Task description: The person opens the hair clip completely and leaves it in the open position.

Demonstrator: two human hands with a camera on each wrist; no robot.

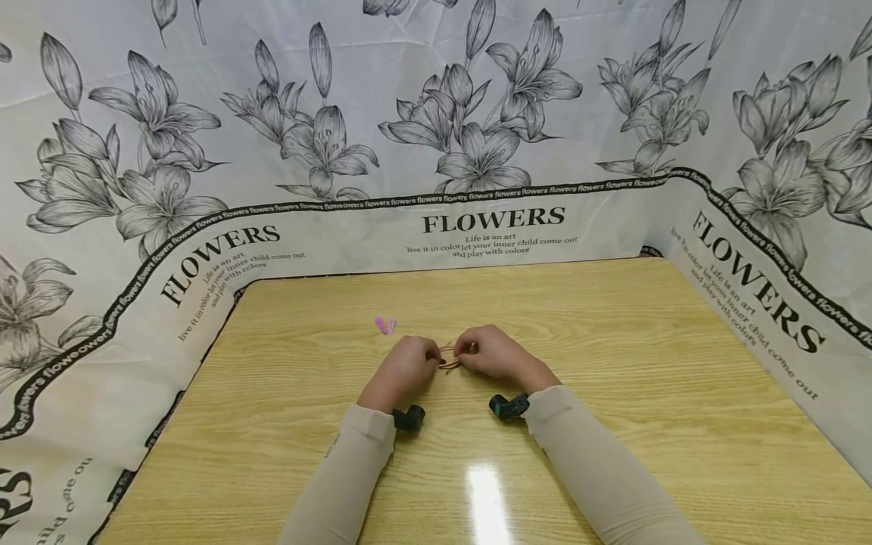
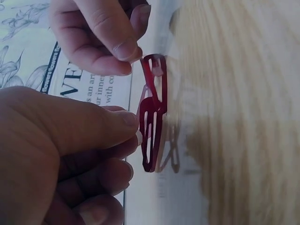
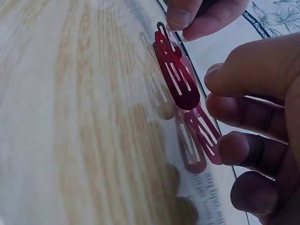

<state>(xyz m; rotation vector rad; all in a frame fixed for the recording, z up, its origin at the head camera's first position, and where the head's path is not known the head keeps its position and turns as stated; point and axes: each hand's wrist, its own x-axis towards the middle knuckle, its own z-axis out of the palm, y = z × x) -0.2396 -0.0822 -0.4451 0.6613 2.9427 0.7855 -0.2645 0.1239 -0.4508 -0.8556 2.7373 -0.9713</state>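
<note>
Several red and pink snap hair clips [image 2: 152, 126] form a ring-like chain just above the table, between the two hands. In the head view the clips [image 1: 450, 365] look small. My left hand [image 1: 406, 367] pinches one side of the chain between thumb and forefinger, as the left wrist view shows. Opposite it, my right hand [image 1: 496, 353] has its thumb and fingertips at the end of another red clip. From the right wrist, a dark red clip [image 3: 180, 79] is nearest, with a pinkish one [image 3: 206, 136] below it by the right fingers. How the clips join is partly hidden.
Two purple pieces [image 1: 384, 325], likely hair clips, lie on the wooden table [image 1: 613, 424] beyond the left hand. White flower-printed cloth [image 1: 504, 227] with lettering stands along the table's back and sides. Each wrist wears a black camera [image 1: 409, 418].
</note>
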